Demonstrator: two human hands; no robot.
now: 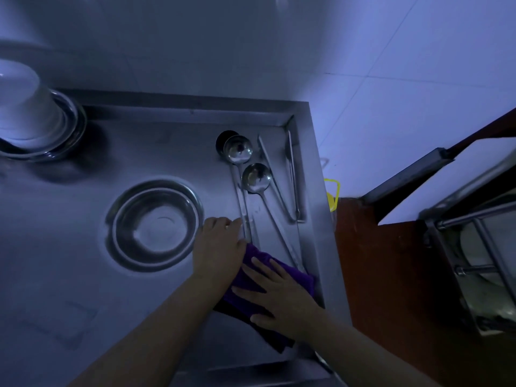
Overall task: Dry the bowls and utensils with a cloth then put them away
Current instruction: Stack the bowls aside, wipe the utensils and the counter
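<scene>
Right hand flat on purple cloth

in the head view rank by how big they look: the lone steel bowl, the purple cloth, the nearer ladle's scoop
1. Steel bowl, largest.
2. Purple cloth, though both hands cover part of it, so its full spread is unsure.
3. Nearer ladle's scoop, clearly smallest.

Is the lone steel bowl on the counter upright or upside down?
Upright: the steel bowl shows its open rim and inner base, and it looks empty.
</scene>
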